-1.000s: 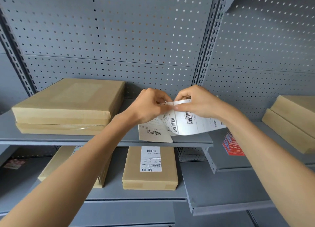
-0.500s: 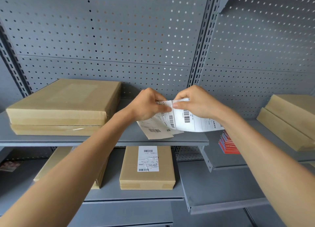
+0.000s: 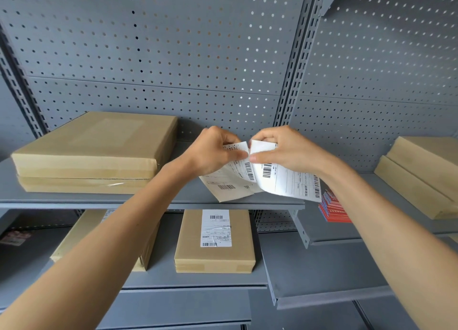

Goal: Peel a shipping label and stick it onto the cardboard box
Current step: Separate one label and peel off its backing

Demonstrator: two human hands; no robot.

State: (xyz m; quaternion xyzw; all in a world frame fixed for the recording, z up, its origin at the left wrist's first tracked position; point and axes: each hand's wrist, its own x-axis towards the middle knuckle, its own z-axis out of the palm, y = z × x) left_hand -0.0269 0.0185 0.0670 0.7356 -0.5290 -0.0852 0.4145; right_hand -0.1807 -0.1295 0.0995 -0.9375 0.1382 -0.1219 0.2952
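Both hands hold a strip of white shipping labels in front of the grey shelving. My left hand (image 3: 213, 151) pinches the top edge of the left sheet (image 3: 230, 183), which hangs down over the shelf front. My right hand (image 3: 285, 148) pinches the top corner of the right label (image 3: 290, 180), printed with barcodes, and its corner is curled away from the left sheet. An unlabelled flat cardboard box (image 3: 94, 146) lies on the upper shelf to the left of my hands, on top of another box.
On the lower shelf (image 3: 322, 275) a cardboard box with a label stuck on it (image 3: 215, 240) sits in the middle, beside another box (image 3: 81, 235) at the left. More boxes (image 3: 421, 176) and a red stack of cards (image 3: 332, 208) are at the right. Perforated grey panels form the back.
The two sheets have come apart at the top between my hands, and the right label's corner has curled up. Both hands stay in nearly the same place.
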